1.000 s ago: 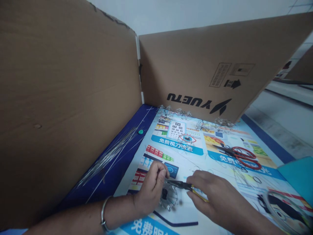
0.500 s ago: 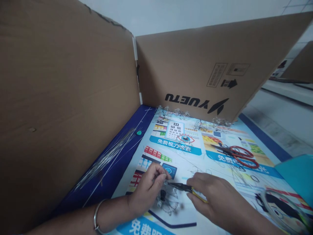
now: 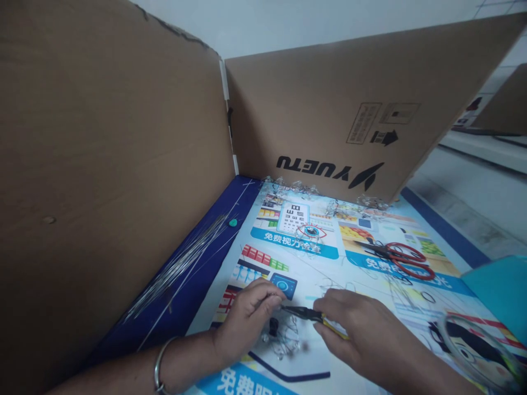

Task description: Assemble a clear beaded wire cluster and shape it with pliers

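My left hand (image 3: 242, 318), with a bracelet on its wrist, is closed in a pinch on a beaded wire piece (image 3: 286, 337). This piece has thin wire loops and clear beads and hangs below my fingertips; a small black part lies among the loops. My right hand (image 3: 362, 329) grips a pair of pliers (image 3: 302, 312) with dark jaws and yellow handles. The plier tips point left and come right up beside my left fingertips. Whether the jaws bite on the wire is too small to tell.
Red-handled scissors (image 3: 411, 262) lie at the right on the printed sheet. A bundle of silver wires (image 3: 185, 263) lies at the left, near a green lump (image 3: 233, 223). Clear beaded pieces (image 3: 298, 187) line the back. Cardboard panels (image 3: 321, 109) stand behind and at the left.
My left fingers have rolled slightly inward and closed more over the wire. The beaded piece has turned a little beneath them. The pliers stay almost in place.
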